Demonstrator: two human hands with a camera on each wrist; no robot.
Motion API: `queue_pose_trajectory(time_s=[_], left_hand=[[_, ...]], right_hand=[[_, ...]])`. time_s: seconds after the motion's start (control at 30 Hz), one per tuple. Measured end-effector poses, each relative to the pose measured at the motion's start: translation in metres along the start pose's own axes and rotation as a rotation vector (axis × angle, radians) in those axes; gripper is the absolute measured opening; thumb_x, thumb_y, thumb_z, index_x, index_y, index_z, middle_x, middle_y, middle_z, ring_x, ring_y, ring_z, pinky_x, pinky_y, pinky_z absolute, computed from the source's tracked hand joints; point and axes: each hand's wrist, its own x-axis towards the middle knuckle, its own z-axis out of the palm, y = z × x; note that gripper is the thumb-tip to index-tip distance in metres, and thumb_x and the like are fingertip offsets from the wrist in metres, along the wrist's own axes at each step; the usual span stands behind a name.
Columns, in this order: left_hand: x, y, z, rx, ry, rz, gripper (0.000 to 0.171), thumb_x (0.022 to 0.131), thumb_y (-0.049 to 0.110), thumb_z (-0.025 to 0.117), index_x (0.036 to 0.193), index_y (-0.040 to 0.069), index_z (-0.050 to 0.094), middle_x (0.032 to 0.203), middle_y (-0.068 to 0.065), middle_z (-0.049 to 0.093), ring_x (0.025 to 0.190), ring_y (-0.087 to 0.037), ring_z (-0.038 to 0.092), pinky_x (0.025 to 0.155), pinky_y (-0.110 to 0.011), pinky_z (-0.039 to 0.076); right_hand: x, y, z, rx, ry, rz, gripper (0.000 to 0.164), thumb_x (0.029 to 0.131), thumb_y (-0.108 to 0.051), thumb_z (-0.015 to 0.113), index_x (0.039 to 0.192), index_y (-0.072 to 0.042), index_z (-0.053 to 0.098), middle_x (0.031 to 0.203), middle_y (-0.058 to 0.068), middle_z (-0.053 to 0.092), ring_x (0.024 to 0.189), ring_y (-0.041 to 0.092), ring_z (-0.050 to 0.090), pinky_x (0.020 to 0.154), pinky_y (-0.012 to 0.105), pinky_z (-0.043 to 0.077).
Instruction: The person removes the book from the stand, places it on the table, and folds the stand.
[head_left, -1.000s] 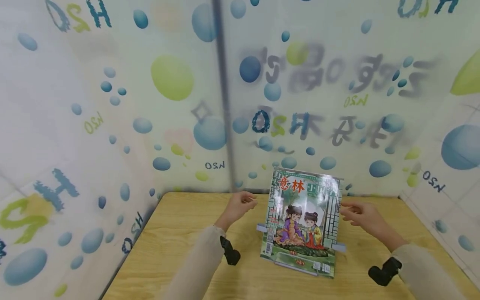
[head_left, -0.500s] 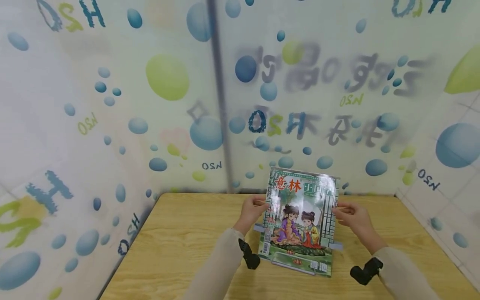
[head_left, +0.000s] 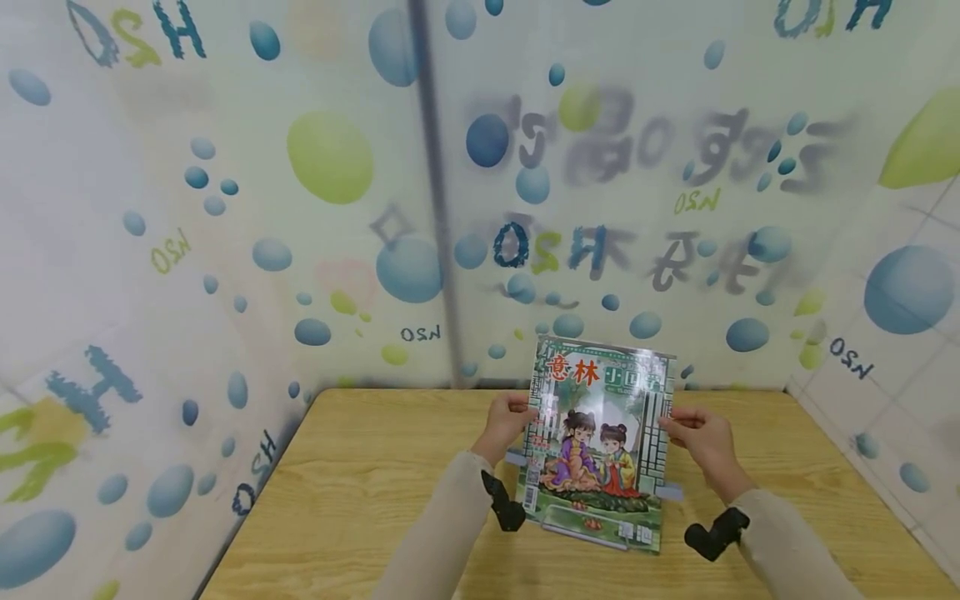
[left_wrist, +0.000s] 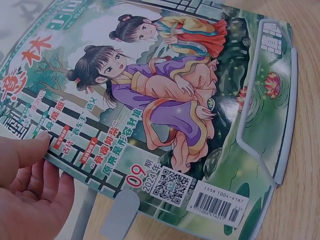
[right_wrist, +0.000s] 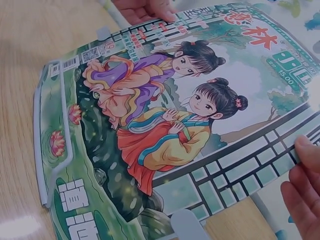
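A glossy green magazine (head_left: 592,442) leans upright on a grey wire book stand (head_left: 585,536), its cover showing two cartoon figures in robes. My left hand (head_left: 506,425) pinches its left edge; in the left wrist view the thumb (left_wrist: 30,150) lies on the cover and the other fingers are behind. On the opposite edge, my right hand (head_left: 705,437) pinches the magazine with thumb in front and fingers at the back. The stand's wire lip (left_wrist: 245,120) crosses the lower cover, and grey side tabs (left_wrist: 120,215) stick out past both edges. Most of the stand is hidden behind the magazine.
The stand rests on a light wood table (head_left: 360,467). Fabric walls (head_left: 330,158) printed with blue and green bubbles rise along the table's back and both sides. A black wrist camera (head_left: 502,504) is strapped to the left sleeve, another (head_left: 716,533) to the right.
Both hands have come in from the sides and taken hold of the magazine's edges. The magazine stays on the stand; the head view has shifted slightly.
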Motion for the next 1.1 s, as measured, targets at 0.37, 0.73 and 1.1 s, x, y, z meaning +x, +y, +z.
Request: queue_pose_trajectory(time_s=[0.37, 0.73, 1.1], left_hand=[[0.006, 0.003, -0.005, -0.084, -0.051, 0.002, 0.022, 0.087, 0.004, 0.062, 0.106, -0.005, 0.06, 0.089, -0.008, 0.058, 0.078, -0.015, 0.053, 0.073, -0.032, 0.051], [0.005, 0.013, -0.009, -0.135, -0.027, 0.017, 0.028, 0.086, 0.004, 0.062, 0.113, -0.005, 0.059, 0.098, -0.012, 0.056, 0.087, -0.02, 0.056, 0.078, -0.034, 0.05], [0.006, 0.025, -0.014, -0.199, -0.043, 0.034, 0.028, 0.086, 0.004, 0.063, 0.111, -0.006, 0.057, 0.099, -0.013, 0.061, 0.085, -0.017, 0.059, 0.078, -0.033, 0.051]], right_hand=[[0.079, 0.101, -0.017, 0.13, -0.119, -0.056, 0.03, 0.084, -0.024, 0.067, 0.107, -0.006, 0.061, 0.09, 0.005, 0.065, 0.079, 0.017, 0.064, 0.069, 0.031, 0.053], [0.052, 0.042, -0.01, 0.001, -0.051, -0.003, 0.057, 0.082, -0.037, 0.067, 0.122, 0.002, 0.054, 0.104, 0.01, 0.057, 0.081, 0.01, 0.063, 0.074, 0.027, 0.052], [0.008, -0.033, 0.001, 0.077, 0.019, -0.061, 0.053, 0.086, -0.026, 0.064, 0.12, 0.012, 0.048, 0.101, 0.008, 0.049, 0.076, -0.002, 0.055, 0.071, 0.018, 0.05]])
